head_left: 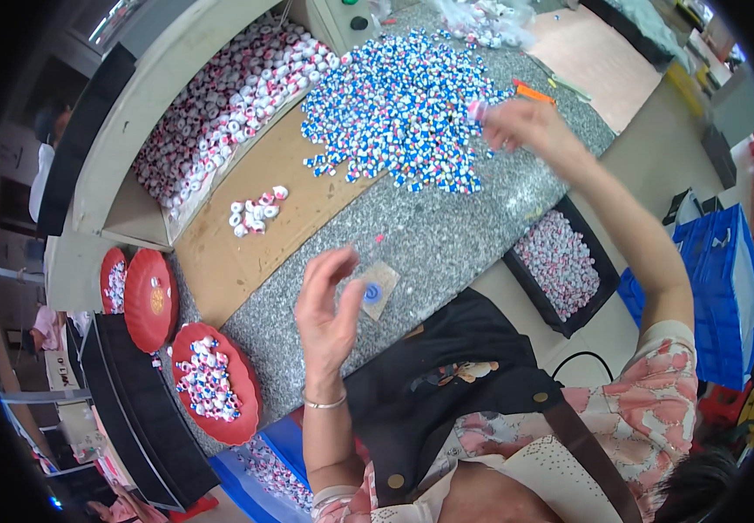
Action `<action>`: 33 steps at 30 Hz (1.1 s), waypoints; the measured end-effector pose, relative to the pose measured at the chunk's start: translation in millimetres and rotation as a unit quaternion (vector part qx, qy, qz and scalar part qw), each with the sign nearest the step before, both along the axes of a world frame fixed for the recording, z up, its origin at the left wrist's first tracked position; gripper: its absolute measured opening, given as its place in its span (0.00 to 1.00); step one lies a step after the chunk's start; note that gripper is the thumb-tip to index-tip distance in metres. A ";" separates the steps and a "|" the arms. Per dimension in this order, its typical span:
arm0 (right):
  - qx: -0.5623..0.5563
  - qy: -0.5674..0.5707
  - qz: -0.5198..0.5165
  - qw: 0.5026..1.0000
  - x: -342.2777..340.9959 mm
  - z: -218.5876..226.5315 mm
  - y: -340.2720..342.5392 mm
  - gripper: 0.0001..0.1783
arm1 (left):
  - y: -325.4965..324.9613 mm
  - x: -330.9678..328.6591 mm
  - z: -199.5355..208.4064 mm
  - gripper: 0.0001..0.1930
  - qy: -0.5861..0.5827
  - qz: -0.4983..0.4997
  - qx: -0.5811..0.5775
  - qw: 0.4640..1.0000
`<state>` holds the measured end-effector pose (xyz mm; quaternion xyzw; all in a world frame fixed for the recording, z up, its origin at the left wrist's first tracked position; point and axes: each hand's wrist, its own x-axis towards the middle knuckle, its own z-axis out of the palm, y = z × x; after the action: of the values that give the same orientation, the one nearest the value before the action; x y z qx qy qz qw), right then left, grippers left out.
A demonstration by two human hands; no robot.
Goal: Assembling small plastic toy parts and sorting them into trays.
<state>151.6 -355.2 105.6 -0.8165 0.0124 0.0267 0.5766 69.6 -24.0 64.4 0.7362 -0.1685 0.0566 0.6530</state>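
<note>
Head view: right hand (516, 126) is extended to the near edge of the large blue-and-white cap pile (403, 109) on the granite worktop (446, 235), fingertips pinched narrow on one small pink-white piece (476, 109); left hand (329, 305) is raised with fingers loosely spread and empty, just beside a small blue cap (371, 293) resting on a clear square pad (380, 288). Judged progress is partial: finished pink-white pieces fill the grey tray (220, 105) and the black bin (560, 261), a small cluster (255, 211) lies on cardboard, yet the bulk of the pile remains unprocessed.
</note>
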 end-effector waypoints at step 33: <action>-0.442 -0.403 0.241 0.764 136.9 -124.8 186.3 0.15 | 95.8 -12.9 -59.1 0.09 0.162 0.172 0.023 0.972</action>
<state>288.5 -168.9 -19.2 -0.8929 -0.4074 -0.1751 0.0781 56.7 71.8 5.3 0.7685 0.0669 0.0443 0.6348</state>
